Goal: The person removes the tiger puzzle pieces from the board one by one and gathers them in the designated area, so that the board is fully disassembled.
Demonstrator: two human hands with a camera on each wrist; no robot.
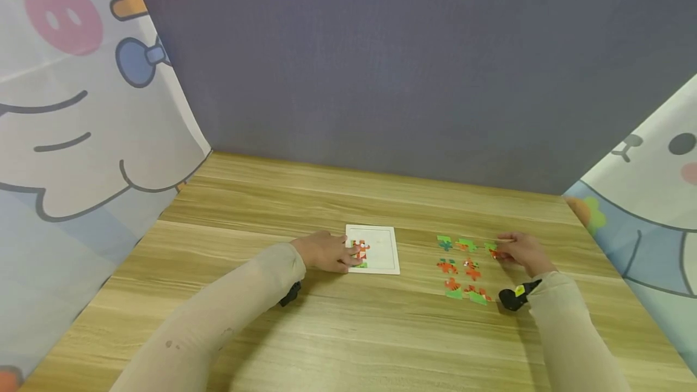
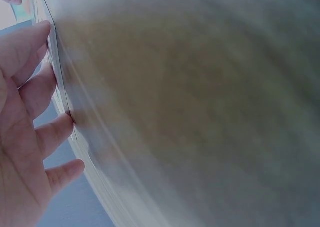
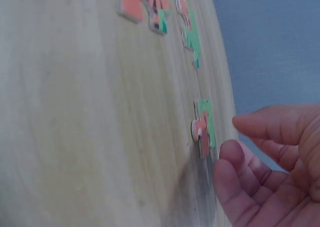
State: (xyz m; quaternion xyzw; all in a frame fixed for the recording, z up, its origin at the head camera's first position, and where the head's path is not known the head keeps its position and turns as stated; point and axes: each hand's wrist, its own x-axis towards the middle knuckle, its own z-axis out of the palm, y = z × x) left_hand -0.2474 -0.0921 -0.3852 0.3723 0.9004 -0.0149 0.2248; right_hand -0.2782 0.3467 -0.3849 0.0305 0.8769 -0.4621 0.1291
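A square white puzzle tray (image 1: 383,253) lies on the table with a few joined orange, red and green jigsaw pieces (image 1: 362,247) along its left side. My left hand (image 1: 325,251) rests on the tray's left edge, fingers spread over those pieces; in the left wrist view its fingertips (image 2: 65,122) touch the board edge. To the right, my right hand (image 1: 524,251) is beside a green and orange jigsaw piece (image 3: 204,127) at the group's far right. Its thumb and fingers are loosely bent and apart around empty space, close beside that piece.
Several loose jigsaw pieces (image 1: 448,267) lie in rough rows between the tray and my right hand. Behind the wood-grain table (image 1: 327,331) stands a dark grey panel (image 1: 381,77). Cartoon-printed cloths (image 1: 81,138) hang at both sides.
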